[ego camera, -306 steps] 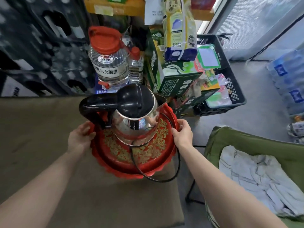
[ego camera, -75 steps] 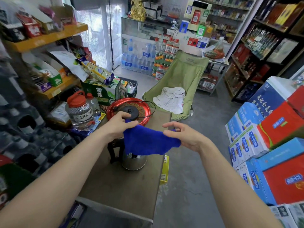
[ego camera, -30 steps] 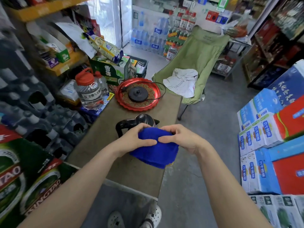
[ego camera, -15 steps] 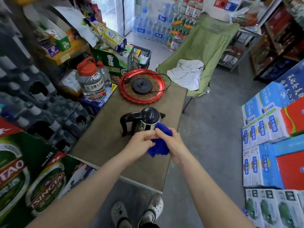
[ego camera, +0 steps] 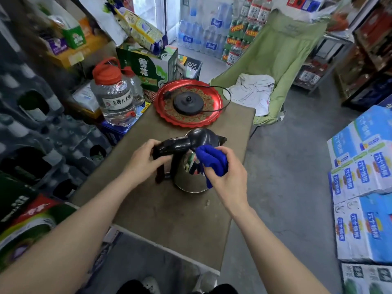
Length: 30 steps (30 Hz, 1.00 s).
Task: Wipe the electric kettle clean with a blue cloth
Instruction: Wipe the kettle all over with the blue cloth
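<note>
Shop goods crowd every side of a narrow brown table (ego camera: 182,217): stacked boxes on the right, dark crates on the left, a green folding chair (ego camera: 282,49) beyond the far end with a white cloth (ego camera: 252,92) lying in its seat. At the table's far edge sits a red tray (ego camera: 212,122) carrying the black kettle base (ego camera: 187,102), its cord looping past the tray's rim. A clear jug with a red cap (ego camera: 112,94) stands off the table's far left corner.

Near the middle of the table stands the electric kettle (ego camera: 191,164), upright, steel body and black lid, its handle pointing to the left. The left hand (ego camera: 146,161) reaches in from the near left, forearm stretched forward, fingers curled around the top of the handle. The right hand (ego camera: 229,177) comes in from the near right with the wrist bent inward; its fingers are bunched around a wadded blue cloth (ego camera: 212,159), which is pressed against the kettle's upper right side just under the lid, a fold hanging down along the steel wall.
</note>
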### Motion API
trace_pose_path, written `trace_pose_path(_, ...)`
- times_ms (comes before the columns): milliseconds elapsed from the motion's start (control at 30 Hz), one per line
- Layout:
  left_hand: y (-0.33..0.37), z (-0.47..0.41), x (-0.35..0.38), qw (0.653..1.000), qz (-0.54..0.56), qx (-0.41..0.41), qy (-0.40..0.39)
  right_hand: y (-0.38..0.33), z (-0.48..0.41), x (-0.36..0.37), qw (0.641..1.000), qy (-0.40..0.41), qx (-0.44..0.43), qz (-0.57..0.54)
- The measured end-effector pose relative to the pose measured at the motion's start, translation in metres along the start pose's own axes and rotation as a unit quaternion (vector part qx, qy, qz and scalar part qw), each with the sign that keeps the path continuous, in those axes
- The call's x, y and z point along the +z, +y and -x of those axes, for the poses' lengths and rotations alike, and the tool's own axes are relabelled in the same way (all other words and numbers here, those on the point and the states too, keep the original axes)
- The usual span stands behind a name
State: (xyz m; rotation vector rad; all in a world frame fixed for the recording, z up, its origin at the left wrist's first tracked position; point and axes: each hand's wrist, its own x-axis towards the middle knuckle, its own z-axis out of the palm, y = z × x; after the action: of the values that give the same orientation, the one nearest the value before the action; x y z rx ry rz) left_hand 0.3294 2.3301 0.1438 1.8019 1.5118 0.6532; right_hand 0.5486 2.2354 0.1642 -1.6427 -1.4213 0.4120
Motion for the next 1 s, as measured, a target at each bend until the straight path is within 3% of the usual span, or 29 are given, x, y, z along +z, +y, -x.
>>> trace_pose_path(100, -0.006, 0.023, 0.021, 0.998, 0.024, 0.057, 0.019, 0.020, 0.001, 0.010, 0.992, 0.085, -0.092, 0.022)
trace_pose_path(233, 0.005, 0.042, 0.057, 0.968, 0.173, 0.095, 0.155, 0.044, -0.004, 0.027, 0.945, 0.183, -0.250, 0.107)
trace_pose_path(400, 0.012, 0.043, 0.065, 0.912, 0.288, 0.156, 0.246, 0.072, 0.008, 0.049, 0.875, 0.179, -0.411, 0.185)
trace_pose_path(533, 0.015, 0.081, 0.059, 0.902, 0.286, 0.192, 0.262, 0.067, 0.052, 0.044, 0.828, 0.213, -0.451, 0.256)
trace_pose_path(633, 0.018, 0.117, 0.051, 0.901, 0.274, 0.210, 0.263, 0.047, 0.079, 0.024, 0.834, 0.223, -0.441, 0.246)
trace_pose_path(767, 0.030, 0.150, 0.038, 0.878, 0.340, 0.217, 0.257, 0.003, 0.097, 0.005, 0.845, 0.231, -0.440, 0.198)
trace_pose_path(833, 0.036, 0.165, 0.029, 0.869, 0.363, 0.222, 0.252, 0.002, 0.119, 0.010, 0.810, 0.231, -0.485, 0.235)
trace_pose_path(933, 0.041, 0.180, 0.018, 0.870, 0.365, 0.231, 0.237, 0.021, 0.140, 0.008, 0.730, 0.198, -0.581, 0.302)
trace_pose_path(1000, 0.045, 0.185, 0.014, 0.867, 0.375, 0.233, 0.231, 0.012, 0.134, -0.007, 0.726, 0.206, -0.582, 0.303)
